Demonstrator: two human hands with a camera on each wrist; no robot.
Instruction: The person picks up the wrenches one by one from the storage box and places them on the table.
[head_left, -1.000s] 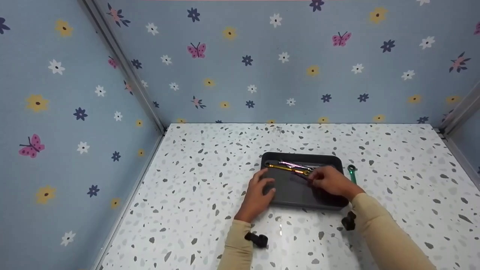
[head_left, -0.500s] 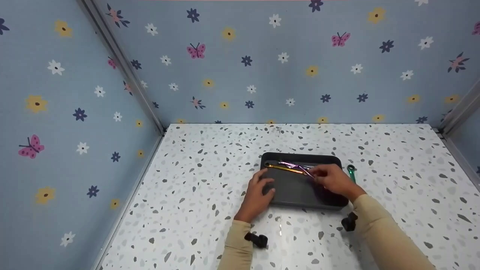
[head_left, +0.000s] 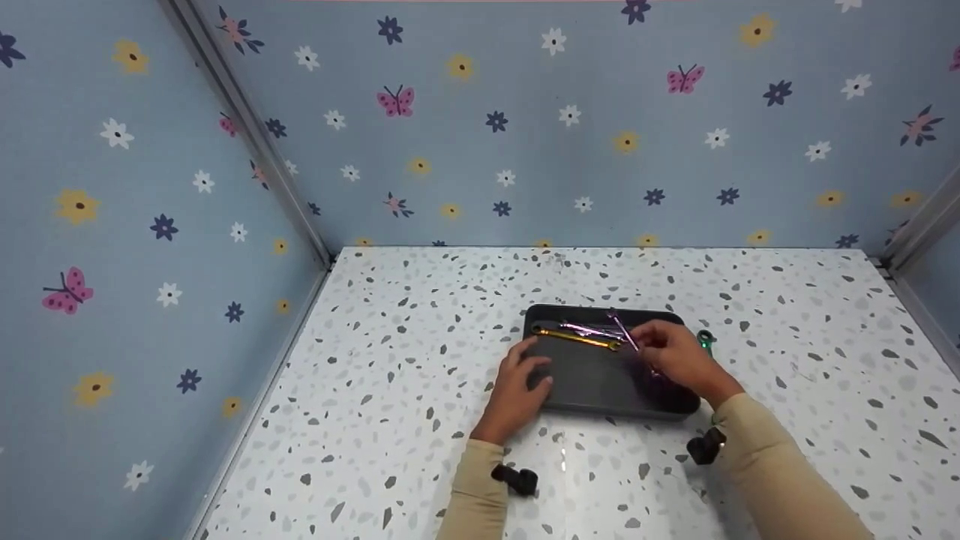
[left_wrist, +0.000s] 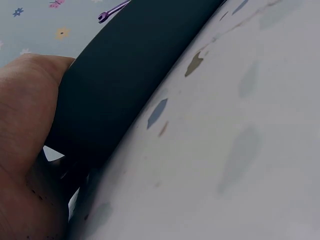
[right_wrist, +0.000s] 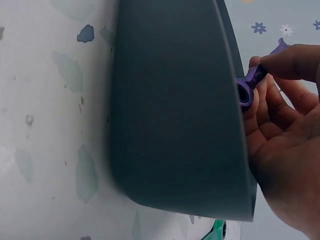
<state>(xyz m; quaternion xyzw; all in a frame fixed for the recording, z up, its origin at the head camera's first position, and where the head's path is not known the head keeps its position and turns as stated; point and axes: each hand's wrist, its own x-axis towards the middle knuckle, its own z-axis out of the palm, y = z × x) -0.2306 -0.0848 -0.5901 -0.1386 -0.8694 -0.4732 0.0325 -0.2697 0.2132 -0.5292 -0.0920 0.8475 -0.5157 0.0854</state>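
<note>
My right hand [head_left: 679, 360] pinches a purple wrench [head_left: 622, 328] between thumb and fingers, held slanting over the right half of a dark grey tray [head_left: 592, 382]. In the right wrist view, the ring end of the purple wrench [right_wrist: 243, 95] points down by the tray rim. My left hand [head_left: 517, 390] rests at the tray's left rim, its fingers loosely bent over the edge. Along the back of the tray lie a gold wrench [head_left: 576, 338] and a pinkish, shiny wrench [head_left: 589, 328], with silvery metal partly hidden beside it.
A green wrench [head_left: 705, 341] lies on the speckled white table [head_left: 405, 360] just right of the tray, partly covered by my right hand. Flower-patterned panels [head_left: 465, 150] stand at the back and left. A black wrist camera [head_left: 516, 478] sits on the left sleeve.
The purple wrench has been lifted and turned in my right hand, from low beside the gold wrench to slanting up toward the tray's back. My left hand has stayed in place.
</note>
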